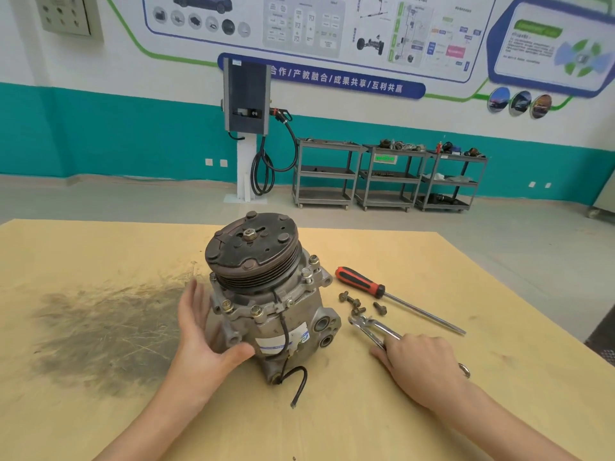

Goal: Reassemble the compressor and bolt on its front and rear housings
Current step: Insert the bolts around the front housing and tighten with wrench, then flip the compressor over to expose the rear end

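Left hand (pixel 203 337) is spread wide, fingers straight, its palm against the left side of the compressor (pixel 266 294) and its thumb lying across the near face of the body; it steadies the unit without curling round anything. Right hand (pixel 422 364) lies on the table (pixel 100 261) to the right, fingers curled over the handle of a wrench (pixel 372 327), whose open jaw end points far-left toward the compressor and whose ring end shows just past the wrist.

Standing near the middle of the table, the compressor has its dark clutch pulley (pixel 253 247) on top, tilted a little toward the far right, with a nut at its centre. Several bolt heads show round the flange under the pulley. A black wire (pixel 296 377) runs down the front of the body and curls onto the table at the near side.

Just right of the compressor lie about 4 loose bolts (pixel 357 304) in a small cluster, beside the wrench's jaw. Farther right rests a screwdriver (pixel 392 296) with a red and black handle, shaft pointing near-right. A dark scuffed stain (pixel 109 327) spreads over the table's left part.
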Available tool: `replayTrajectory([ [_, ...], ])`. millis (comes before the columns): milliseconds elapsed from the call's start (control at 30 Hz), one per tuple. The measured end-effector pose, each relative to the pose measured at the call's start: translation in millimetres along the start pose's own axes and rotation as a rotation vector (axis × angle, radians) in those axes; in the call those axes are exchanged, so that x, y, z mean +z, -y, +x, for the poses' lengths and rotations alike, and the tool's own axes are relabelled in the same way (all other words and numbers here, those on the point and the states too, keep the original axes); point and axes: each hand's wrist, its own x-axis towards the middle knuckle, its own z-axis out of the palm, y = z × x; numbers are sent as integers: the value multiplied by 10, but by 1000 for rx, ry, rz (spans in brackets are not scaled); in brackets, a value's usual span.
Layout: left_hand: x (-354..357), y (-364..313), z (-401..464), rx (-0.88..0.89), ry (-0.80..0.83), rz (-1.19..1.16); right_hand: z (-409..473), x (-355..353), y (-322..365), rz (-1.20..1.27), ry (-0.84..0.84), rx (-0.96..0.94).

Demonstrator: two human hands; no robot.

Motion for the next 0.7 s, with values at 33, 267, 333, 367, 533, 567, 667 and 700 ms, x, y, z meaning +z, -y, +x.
replayTrajectory([
  [33, -37, -81, 1, 46, -35, 48, -2, 30, -7, -16, -7, -8],
  [267, -40, -1251, 281, 446, 70, 647, 4, -25, -19, 61, -236, 64],
  [333, 139, -1452, 480, 444, 195, 903, 6, -138, 69, 509, -410, 163],
  [367, 230, -1503, 590, 422, 243, 990, 6, -225, 156, 857, -399, 191],
  [533, 421, -1387, 955, 137, 486, 1130, 158, -342, 703, 1966, 43, 414],
  [567, 422, -1340, 968, 107, 487, 1088, 151, -333, 817, 2040, 44, 411],
  [667, 414, -1306, 922, 101, 445, 1055, 94, -354, 1112, 2380, -7, 419],
  [700, 398, -1305, 899, 116, 430, 1055, 77, -374, 1170, 2468, -21, 434],
])
